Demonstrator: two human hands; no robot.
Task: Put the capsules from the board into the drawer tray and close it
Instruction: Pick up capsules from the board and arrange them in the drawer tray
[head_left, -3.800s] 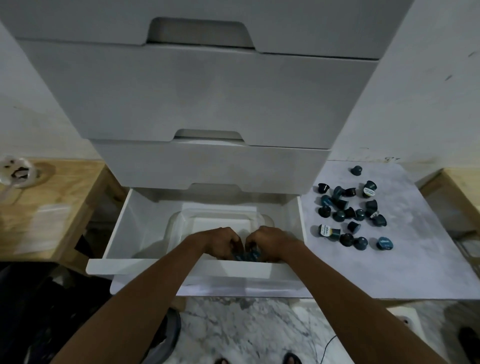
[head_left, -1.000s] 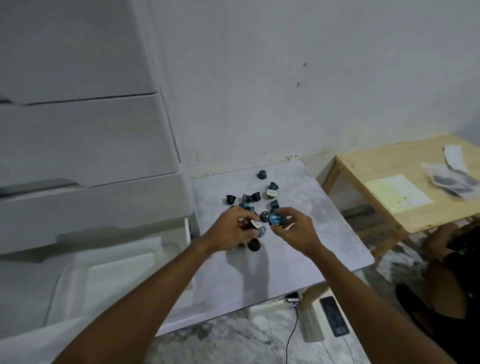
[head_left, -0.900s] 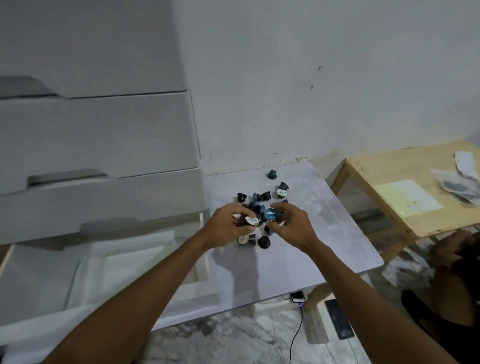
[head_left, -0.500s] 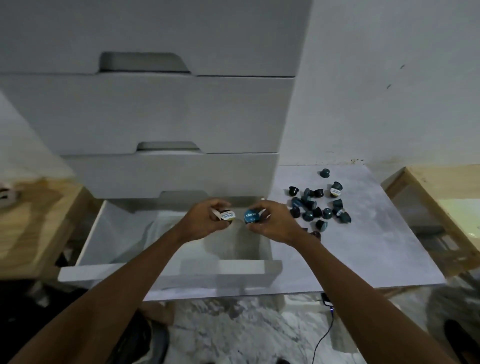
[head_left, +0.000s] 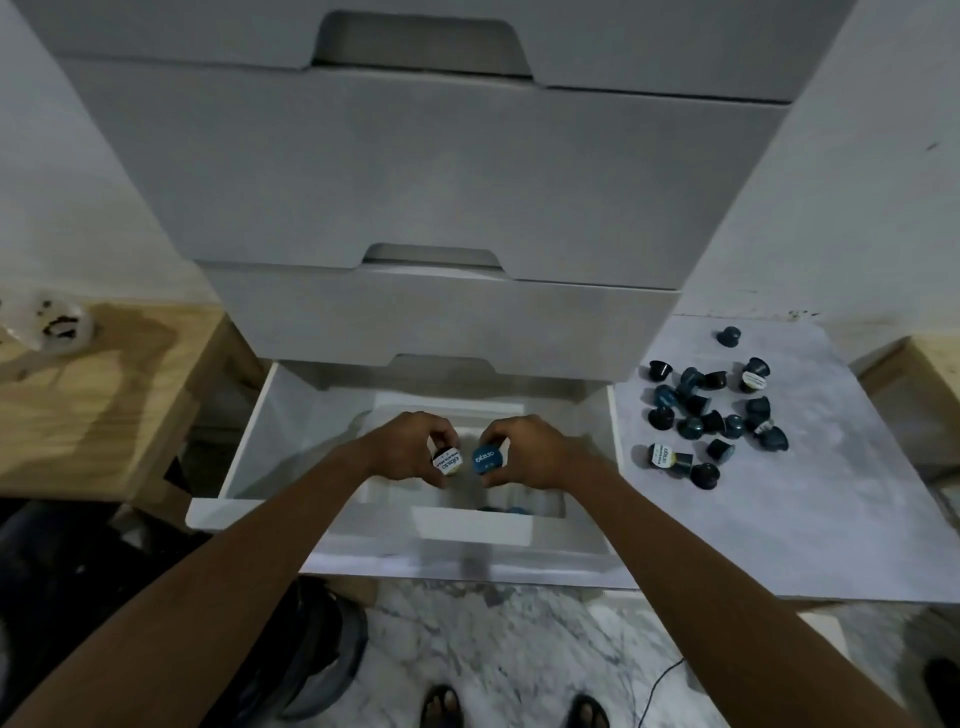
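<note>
Both hands hover over the open bottom drawer (head_left: 244, 452), above the clear tray (head_left: 545, 506) inside it. My left hand (head_left: 410, 449) grips a white-lidded capsule (head_left: 448, 462). My right hand (head_left: 530, 452) grips a blue-lidded capsule (head_left: 487, 459). The two capsules are side by side, lids facing me. A few capsules (head_left: 506, 510) lie in the tray at its front edge, mostly hidden by the drawer front. Several dark and blue capsules (head_left: 709, 413) remain scattered on the grey marbled board (head_left: 779, 509) to the right of the drawer.
White drawer unit (head_left: 441, 182) with closed upper drawers rises behind. A wooden table (head_left: 78, 405) stands left, another wooden edge (head_left: 930, 374) far right. My feet in sandals (head_left: 509, 706) stand on the marble floor below, with a dark stool (head_left: 311, 660) at lower left.
Both hands picked capsules from the board, then carried them left to above the drawer tray. Since half a second ago they moved slightly lower over the tray.
</note>
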